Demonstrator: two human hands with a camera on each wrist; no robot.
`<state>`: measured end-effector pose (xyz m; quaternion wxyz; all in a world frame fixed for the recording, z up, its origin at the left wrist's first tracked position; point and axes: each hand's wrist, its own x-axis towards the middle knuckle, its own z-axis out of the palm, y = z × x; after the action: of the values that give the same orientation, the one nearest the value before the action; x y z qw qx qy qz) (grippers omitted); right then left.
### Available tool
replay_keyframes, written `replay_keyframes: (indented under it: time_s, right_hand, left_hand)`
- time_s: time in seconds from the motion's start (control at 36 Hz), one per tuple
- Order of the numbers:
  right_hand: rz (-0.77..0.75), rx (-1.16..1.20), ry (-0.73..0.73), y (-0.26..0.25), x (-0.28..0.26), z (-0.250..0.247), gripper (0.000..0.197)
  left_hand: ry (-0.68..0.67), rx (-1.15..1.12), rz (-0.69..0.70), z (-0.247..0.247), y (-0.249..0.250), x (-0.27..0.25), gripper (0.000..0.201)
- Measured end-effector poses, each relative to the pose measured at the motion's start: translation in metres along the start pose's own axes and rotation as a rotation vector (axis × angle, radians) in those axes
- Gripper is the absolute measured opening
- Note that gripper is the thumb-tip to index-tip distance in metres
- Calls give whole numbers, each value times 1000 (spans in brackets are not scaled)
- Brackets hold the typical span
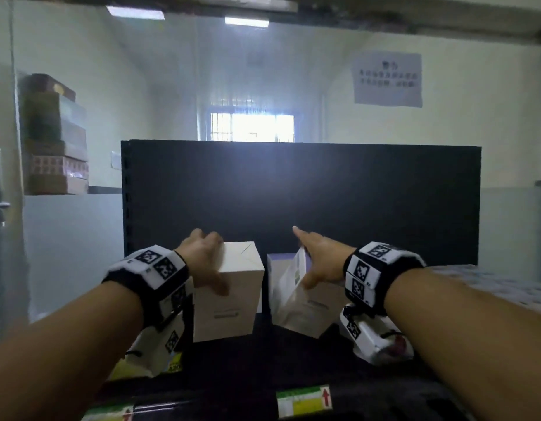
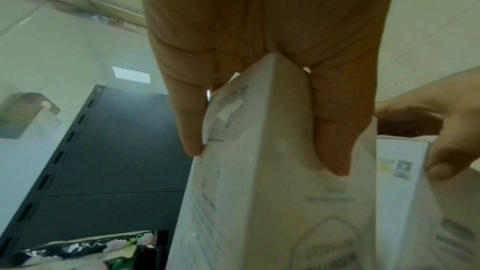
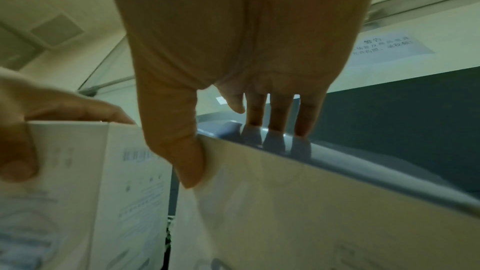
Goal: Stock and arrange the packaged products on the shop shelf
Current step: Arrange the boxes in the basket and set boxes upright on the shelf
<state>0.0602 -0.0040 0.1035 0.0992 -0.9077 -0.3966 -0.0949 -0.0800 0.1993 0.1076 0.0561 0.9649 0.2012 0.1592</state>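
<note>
At the centre of the head view the left hand (image 1: 204,262) grips the top of a white box (image 1: 229,296) that stands upright on the dark shelf (image 1: 263,360), thumb on its near face and fingers (image 2: 187,118) curled over the far side. Just to the right of it, a narrow gap apart, the right hand (image 1: 320,262) holds a second white box (image 1: 296,299), which leans with its top tilted toward the right; the thumb presses on the near face and the fingers (image 3: 278,114) reach over the top edge behind it. Behind both boxes rises the shelf's black back panel (image 1: 299,192). At the lower edge of the frame a green and yellow price label (image 1: 304,401) sits on the shelf front. At the upper left, stacked cartons (image 1: 55,138) stand against the wall; at the upper right a paper notice (image 1: 387,79) hangs on it.
</note>
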Motion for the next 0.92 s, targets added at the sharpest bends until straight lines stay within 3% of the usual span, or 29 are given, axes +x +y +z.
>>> replay_keyframes:
  time_s: [0.31, 0.47, 0.58, 0.72, 0.81, 0.92]
  right_hand:
    - [-19, -170, -78, 20, 65, 35, 123]
    - [-40, -115, -111, 34, 99, 47, 123]
    - [-55, -41, -210, 39, 118, 55, 121]
    - [-123, 2, -268, 36, 129, 58, 103]
    - [-169, 19, -246, 34, 130, 71, 65]
    - [-230, 151, -219, 38, 133, 91, 84]
  left_hand:
    - [95, -19, -52, 19, -7, 29, 101]
    - [160, -45, -136, 19, -3, 39, 101]
    - [163, -56, -184, 19, 2, 50, 101]
    - [204, -96, -232, 21, 10, 64, 99]
    - [253, -169, -264, 21, 13, 71, 95]
    - [383, -278, -284, 20, 11, 77, 91]
